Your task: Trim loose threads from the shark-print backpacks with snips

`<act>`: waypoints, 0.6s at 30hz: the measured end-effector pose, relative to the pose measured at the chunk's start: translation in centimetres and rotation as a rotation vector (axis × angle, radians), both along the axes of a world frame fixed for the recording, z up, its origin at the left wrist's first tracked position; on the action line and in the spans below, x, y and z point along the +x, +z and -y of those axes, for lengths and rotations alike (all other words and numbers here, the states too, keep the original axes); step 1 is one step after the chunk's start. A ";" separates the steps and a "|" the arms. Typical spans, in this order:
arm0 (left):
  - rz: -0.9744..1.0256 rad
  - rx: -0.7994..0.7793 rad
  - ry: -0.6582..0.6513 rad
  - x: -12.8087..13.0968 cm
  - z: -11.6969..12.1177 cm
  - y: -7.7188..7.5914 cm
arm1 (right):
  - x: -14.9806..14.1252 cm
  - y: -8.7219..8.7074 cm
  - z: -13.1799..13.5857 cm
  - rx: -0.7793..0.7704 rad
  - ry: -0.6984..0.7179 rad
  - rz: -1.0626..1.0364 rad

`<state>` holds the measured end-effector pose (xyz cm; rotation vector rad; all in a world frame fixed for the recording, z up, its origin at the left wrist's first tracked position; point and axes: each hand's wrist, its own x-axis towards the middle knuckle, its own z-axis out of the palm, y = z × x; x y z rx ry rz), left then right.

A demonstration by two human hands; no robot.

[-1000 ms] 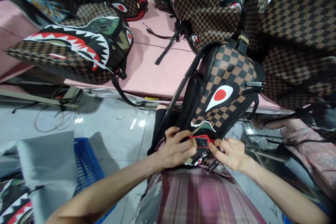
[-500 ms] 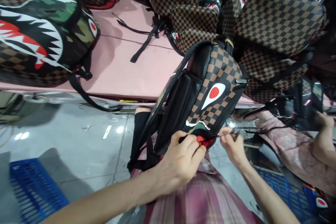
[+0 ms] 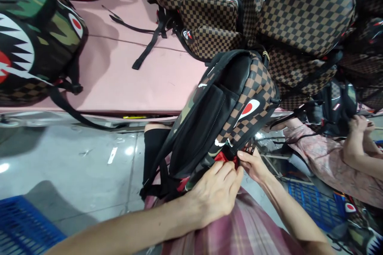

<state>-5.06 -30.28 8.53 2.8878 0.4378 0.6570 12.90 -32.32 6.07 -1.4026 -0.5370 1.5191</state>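
Over the plaid cloth (image 3: 239, 223) on the person's lap, the left hand (image 3: 215, 191) curls its fingers over the edge of a red-lined opening, grasping the checkered backpack (image 3: 196, 137) there. Just beside it, the right hand (image 3: 255, 165) pinches a small dark item, too unclear to identify. The backpack slants from the lap up over the edge of the pink worktop (image 3: 143, 87). Farther along lie a camouflage shark-mouth backpack (image 3: 64, 28) at left and a checkered bag (image 3: 308, 14) at right.
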 end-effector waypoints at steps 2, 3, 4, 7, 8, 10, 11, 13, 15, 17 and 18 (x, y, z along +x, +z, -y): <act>-0.031 0.016 0.005 -0.1 0.2 0.0 | -0.1 -0.4 -0.1 0.009 -0.014 -0.034; -0.040 0.026 0.010 -0.1 0.3 -0.1 | -0.2 -0.6 -0.1 0.013 -0.016 -0.043; -0.047 0.037 0.015 -0.1 0.4 -0.2 | -0.3 -0.7 0.0 0.017 -0.015 -0.045; -0.017 0.034 0.021 0.5 0.4 -0.5 | -0.5 -0.7 0.0 0.028 -0.016 -0.029; 0.025 0.007 0.021 0.7 0.2 -0.6 | -0.6 -0.6 0.0 0.036 -0.016 -0.018; 0.158 -0.092 0.044 0.7 -0.7 -0.3 | -0.8 -0.1 -0.3 0.085 0.017 0.013; 0.231 -0.158 0.072 0.3 -1.5 0.0 | -0.8 0.2 -0.6 0.132 0.056 0.038; 0.333 -0.286 0.157 -1.6 -3.7 0.7 | -0.5 0.7 -1.5 0.254 0.146 0.132; 0.397 -0.382 0.296 -5.2 -6.5 0.8 | 0.6 0.5 -3.1 0.337 0.166 0.254; 0.540 -0.440 0.547 -9.6 -9.1 -0.3 | 2.3 -0.7 -5.4 0.325 0.071 0.351; 0.656 -0.424 0.699 -11.7 -10.2 -1.3 | 3.0 -1.7 -6.9 0.283 0.008 0.391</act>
